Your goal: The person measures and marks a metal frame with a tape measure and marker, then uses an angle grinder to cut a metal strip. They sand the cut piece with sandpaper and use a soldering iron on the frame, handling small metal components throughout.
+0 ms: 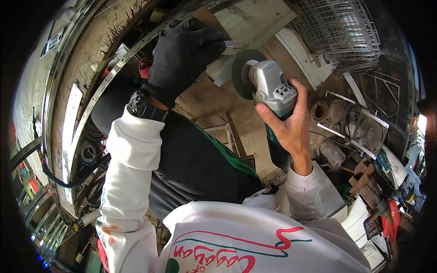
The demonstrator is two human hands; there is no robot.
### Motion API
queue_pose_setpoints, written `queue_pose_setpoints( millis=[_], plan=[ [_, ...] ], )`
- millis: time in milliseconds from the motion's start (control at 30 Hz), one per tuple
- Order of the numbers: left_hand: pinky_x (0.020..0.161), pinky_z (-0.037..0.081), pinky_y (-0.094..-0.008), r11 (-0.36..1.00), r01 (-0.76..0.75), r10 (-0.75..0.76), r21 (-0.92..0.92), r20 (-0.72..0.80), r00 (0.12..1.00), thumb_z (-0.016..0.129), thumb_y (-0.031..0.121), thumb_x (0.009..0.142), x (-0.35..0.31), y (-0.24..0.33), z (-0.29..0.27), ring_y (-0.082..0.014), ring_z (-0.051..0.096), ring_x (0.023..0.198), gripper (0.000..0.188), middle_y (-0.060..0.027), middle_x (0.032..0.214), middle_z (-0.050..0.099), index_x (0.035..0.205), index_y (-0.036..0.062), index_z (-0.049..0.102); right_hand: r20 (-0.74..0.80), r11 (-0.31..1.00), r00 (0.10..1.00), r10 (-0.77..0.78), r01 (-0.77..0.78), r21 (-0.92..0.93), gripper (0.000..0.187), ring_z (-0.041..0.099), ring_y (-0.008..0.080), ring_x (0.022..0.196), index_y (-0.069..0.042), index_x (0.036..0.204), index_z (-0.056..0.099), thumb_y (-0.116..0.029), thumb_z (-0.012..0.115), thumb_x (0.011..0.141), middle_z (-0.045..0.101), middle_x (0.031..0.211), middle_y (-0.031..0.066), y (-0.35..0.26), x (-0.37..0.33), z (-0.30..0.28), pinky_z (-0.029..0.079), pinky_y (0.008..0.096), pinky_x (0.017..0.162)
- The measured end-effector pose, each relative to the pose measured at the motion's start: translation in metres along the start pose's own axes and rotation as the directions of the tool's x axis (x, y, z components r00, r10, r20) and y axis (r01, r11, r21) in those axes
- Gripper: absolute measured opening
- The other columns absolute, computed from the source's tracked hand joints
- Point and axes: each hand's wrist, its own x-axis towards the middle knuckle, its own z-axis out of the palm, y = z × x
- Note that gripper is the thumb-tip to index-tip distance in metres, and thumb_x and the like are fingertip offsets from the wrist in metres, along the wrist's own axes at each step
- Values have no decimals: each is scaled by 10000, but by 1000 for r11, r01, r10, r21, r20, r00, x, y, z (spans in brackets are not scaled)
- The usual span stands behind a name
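Note:
My left hand (184, 57), in a black knit glove, is raised at the upper middle. Its closed fingers pinch a small metal piece (234, 44), whose bright end sticks out to the right; the rest is hidden by the glove. Bare-skinned, my right hand (291, 125) wraps round the body of a grey and teal angle grinder (273, 84). The grinder's flat disc (240, 75) stands on edge, facing the left hand, with a small gap between it and the metal piece. Whether the disc spins I cannot tell.
A rolled wire mesh (341, 34) lies at the far right, beside a pale metal panel (302, 54). Round metal parts in a frame (369, 132) lie at the right. A long metal edge (98, 93) and a black cable (63, 184) run along the left.

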Motion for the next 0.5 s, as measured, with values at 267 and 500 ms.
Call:
queue_pose_setpoints(
  millis=[267,500],
  plan=[
    [723,540,-415,993,-110,113,45,-76,991,826,251,852,0,-7,4,-275,697,799,221,-52,884,686,1066,196,838,-31,998,999,8,-6,58,869,700,277,996,22,1399,422,-417,908,829,686,1142,214,-5,9,-6,562,395,873],
    [782,546,-380,998,-23,24,-61,10,1000,821,168,878,0,-2,1,-262,709,882,230,-80,976,726,1103,122,824,-19,998,999,28,-27,49,866,676,273,1017,26,1384,459,-473,899,829,675,1157,197,-7,23,-13,546,398,895]
  ],
)
